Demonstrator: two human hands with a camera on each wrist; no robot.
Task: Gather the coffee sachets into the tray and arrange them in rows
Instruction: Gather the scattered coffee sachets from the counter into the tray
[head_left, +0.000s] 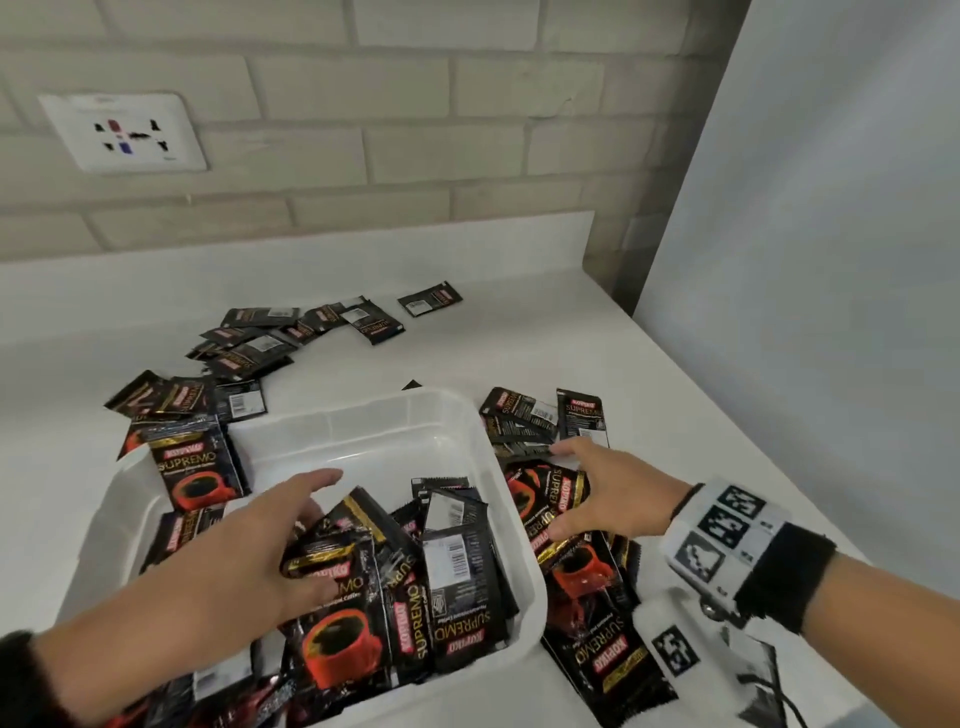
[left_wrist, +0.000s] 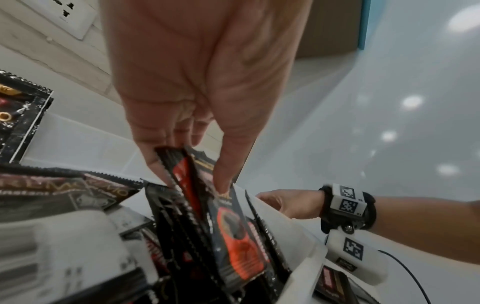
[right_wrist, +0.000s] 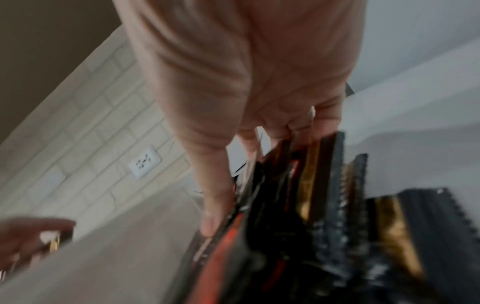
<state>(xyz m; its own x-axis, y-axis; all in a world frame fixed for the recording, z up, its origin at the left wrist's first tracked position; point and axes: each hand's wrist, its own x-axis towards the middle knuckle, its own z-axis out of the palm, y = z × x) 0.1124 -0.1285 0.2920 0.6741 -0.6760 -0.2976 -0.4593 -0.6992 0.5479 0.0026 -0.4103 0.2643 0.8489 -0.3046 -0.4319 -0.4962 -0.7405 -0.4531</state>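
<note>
A white plastic tray sits mid-counter with black coffee sachets heaped loosely in its near half. My left hand reaches into it; in the left wrist view the thumb and fingers pinch the top edge of a sachet. My right hand is spread over the pile of sachets just right of the tray. The blurred right wrist view shows its thumb and fingers closed round a bunch of sachets.
More sachets lie left of the tray, behind it and far right of it, with one apart. A brick wall with a socket backs the counter. A white panel stands at the right.
</note>
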